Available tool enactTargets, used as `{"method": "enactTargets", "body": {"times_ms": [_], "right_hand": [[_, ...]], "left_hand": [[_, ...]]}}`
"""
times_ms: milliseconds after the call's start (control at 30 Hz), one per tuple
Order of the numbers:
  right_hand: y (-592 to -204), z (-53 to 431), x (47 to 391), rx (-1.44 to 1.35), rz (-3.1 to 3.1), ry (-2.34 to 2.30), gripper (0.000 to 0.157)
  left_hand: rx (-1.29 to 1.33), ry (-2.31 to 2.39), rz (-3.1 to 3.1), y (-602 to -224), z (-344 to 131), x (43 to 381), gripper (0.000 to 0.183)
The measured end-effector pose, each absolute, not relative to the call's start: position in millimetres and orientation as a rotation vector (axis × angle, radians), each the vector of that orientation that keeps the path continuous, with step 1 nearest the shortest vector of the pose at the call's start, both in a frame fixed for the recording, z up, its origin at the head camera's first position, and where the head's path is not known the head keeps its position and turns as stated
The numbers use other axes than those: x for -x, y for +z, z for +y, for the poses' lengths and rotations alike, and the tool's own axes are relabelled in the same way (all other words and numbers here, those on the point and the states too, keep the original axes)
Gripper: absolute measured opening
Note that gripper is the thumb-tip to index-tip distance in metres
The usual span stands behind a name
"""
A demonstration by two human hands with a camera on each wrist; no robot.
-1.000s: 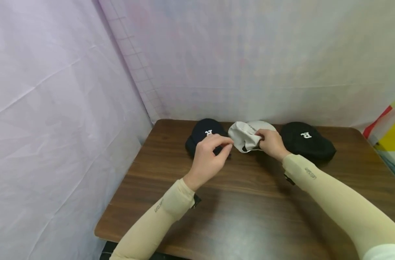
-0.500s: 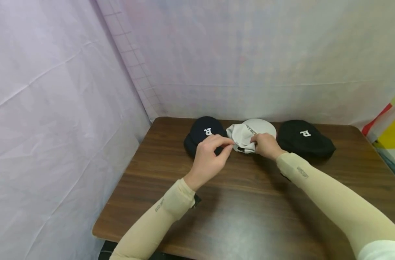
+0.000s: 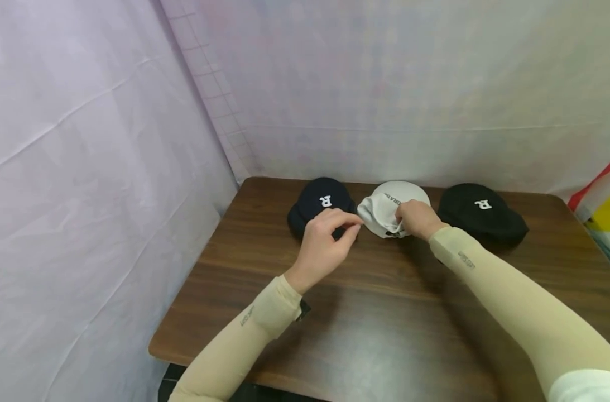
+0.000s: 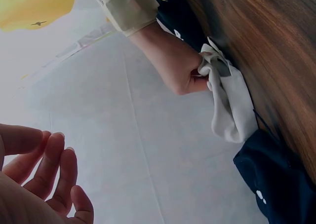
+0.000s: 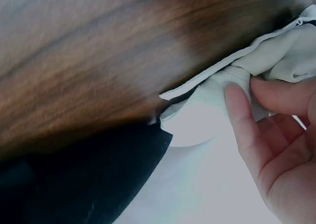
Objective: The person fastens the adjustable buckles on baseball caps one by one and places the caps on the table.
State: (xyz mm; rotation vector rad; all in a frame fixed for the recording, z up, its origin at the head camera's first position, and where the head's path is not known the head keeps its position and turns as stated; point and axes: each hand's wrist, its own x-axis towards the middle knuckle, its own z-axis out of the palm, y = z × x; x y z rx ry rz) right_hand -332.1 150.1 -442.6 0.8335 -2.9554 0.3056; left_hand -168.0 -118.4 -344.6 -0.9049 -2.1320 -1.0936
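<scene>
My right hand (image 3: 419, 218) pinches the crumpled edge of a white baseball cap (image 3: 377, 215) at the back of the table. Printed letters show on the cap's front, partly covered by the folded cloth. Seen from the right wrist, thumb and fingers meet on the ribbed fabric of the white cap (image 5: 210, 98). In front of a navy cap (image 3: 312, 195) with a white R, my left hand (image 3: 321, 248) hovers with fingers loosely curved and nothing between them. To the right of the white cap sits a black cap (image 3: 465, 204), also with a white R.
The brown wooden table (image 3: 284, 346) has its back edge against a pale cloth backdrop (image 3: 385, 84). Another pale sheet (image 3: 83, 195) hangs along the left side. A red, yellow and white cloth (image 3: 606, 206) hangs at the far right.
My right hand has lowered the loose part of the white cap, and its fingers now reach deeper into the folds. The left hand keeps its pose.
</scene>
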Motion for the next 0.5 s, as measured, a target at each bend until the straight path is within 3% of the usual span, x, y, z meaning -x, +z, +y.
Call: {"method": "enactTargets", "body": {"times_ms": [300, 500], "right_hand": [[-448, 162, 328, -0.816, -2.926, 0.260, 0.021], [-453, 172, 307, -0.698, -2.977, 0.389, 0.023]], "left_hand": [[0.881, -1.091, -2.152, -348, -120, 176, 0.009], [0.869, -1.044, -2.179, -344, -129, 188, 0.009]]}}
